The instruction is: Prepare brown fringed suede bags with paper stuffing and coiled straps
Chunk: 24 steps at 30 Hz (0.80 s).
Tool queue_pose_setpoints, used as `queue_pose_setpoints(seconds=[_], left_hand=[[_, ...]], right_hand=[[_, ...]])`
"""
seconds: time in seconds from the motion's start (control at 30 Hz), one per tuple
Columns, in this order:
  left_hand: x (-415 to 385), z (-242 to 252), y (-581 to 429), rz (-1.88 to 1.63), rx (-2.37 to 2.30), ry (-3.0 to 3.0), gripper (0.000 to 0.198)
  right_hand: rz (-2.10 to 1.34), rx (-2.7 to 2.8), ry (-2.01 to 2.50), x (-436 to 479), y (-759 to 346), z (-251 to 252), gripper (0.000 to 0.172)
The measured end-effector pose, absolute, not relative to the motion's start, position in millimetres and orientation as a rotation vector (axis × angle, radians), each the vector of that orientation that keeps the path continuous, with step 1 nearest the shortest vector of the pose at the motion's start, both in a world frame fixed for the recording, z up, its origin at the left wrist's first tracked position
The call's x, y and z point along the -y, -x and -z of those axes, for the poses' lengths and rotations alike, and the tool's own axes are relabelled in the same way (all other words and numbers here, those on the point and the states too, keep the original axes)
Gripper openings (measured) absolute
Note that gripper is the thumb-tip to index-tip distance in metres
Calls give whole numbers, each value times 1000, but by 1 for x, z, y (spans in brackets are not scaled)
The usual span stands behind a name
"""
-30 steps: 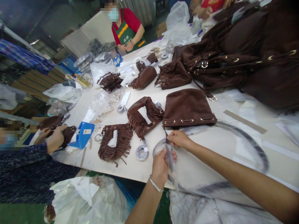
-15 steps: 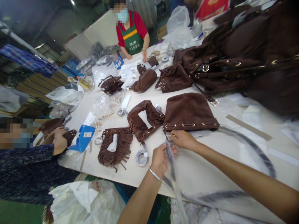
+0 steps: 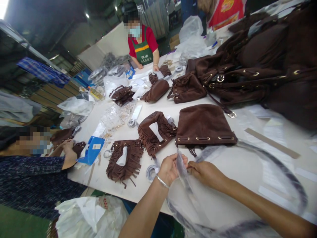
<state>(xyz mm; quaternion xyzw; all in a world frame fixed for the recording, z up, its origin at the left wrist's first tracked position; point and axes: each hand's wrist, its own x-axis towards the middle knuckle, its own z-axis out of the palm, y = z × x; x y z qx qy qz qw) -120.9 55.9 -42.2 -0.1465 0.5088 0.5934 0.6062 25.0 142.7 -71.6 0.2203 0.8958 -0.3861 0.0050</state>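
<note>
Your left hand: fingers closed round a film-wrapped strap. Your right hand: fingertips drawn narrow, just beside the left fingers; whether film lies between them, cannot tell.

Change: half a second ago your right hand was up by the lower edge of the plain brown bag; now it is lower, nearer you, apart from that edge. Judged from this, the handling has shifted further along the strap.

Location: plain bag flat on the table, beyond your hands; its strap loops out to the right and back towards you.

Count:
- Plain bag, strap extended: one.
- Near fringed bags, to the left: two, each topped with one white paper piece.
- Coiled straps: four plainly seen.
- Blue object, left: one; a smaller blue item farther off.
- Grey-brown strip, right: one.
- Heaped brown bags, right: overlapping, uncountable.
- Co-workers: three.
</note>
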Motion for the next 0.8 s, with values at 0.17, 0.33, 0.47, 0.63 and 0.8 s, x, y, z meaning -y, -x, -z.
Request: queue_pose_setpoints(seconds=[0.17,0.33,0.47,0.63,0.8], left_hand=[[-62,56,129,-1407,-1237,342,24],[-70,61,145,-1360,-1222,314,26],[-75,63,152,-1341,-1194,305,26],[-81,69,151,-1356,-1153,281,24],[-88,73,151,-1435,-1141,239,25]], right_hand=[[1513,-2754,-848,-159,-9,55,30],[1724,-2595,-872,-153,-8,65,32],[1931,-2380,-914,-140,-20,81,36],[1990,-2335,-820,-121,-26,80,38],[1921,-2375,-739,-106,-25,71,38]])
